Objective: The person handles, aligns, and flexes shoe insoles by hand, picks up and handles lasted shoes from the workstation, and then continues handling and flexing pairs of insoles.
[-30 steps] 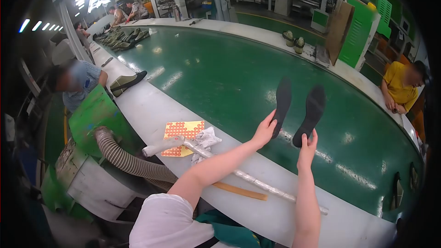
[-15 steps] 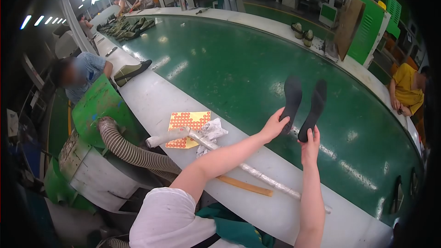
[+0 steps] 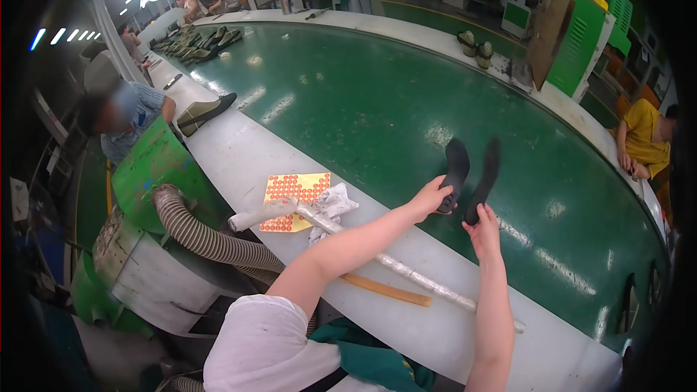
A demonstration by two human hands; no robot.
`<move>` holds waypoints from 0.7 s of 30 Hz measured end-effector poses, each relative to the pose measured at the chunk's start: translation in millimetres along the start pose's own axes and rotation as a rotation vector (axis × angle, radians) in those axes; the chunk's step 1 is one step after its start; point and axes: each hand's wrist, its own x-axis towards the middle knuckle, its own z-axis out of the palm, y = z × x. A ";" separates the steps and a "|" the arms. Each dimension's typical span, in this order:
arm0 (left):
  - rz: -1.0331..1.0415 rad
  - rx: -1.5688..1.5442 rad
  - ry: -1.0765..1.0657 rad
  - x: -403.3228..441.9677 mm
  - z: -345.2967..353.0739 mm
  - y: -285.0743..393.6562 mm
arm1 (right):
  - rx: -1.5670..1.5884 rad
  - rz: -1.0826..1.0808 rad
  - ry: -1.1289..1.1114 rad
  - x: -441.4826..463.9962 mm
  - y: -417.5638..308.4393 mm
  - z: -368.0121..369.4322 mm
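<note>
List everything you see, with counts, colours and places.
insoles: two, black, in hand
sticker sheet: one, yellow, on the white ledge
crumpled wad: one, white, overlapping sheet
tube: one, silvery, along the ledge
strip: one, tan, beside the tube
hose: at least one, beige, left
machine: one, green, left
near shoe: one, olive and black, same ledge
far shoes: two, olive, far edge
shoe pile: one, olive, far left
work surface: one, green, centre
cabinet: one, green, far right
unclear items: two, dark, right edge
other people: at least five, mixed clothing, both sides
left hand: one, bare, on one insole
right hand: one, bare, on the other
</note>
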 end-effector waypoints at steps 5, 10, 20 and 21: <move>0.143 0.085 -0.054 1.2 4.0 -6.7 | -0.034 -0.103 0.048 -5.2 -5.0 9.7; 0.211 0.115 -0.016 -3.7 5.9 0.2 | -0.067 -0.102 -0.044 -2.7 -1.9 7.1; 0.229 0.058 -0.022 0.8 -1.2 -1.1 | -0.112 -0.093 -0.054 -1.5 -2.0 2.8; 0.195 0.074 -0.044 0.6 -1.2 -0.2 | -0.138 -0.021 -0.073 -2.7 -1.7 3.1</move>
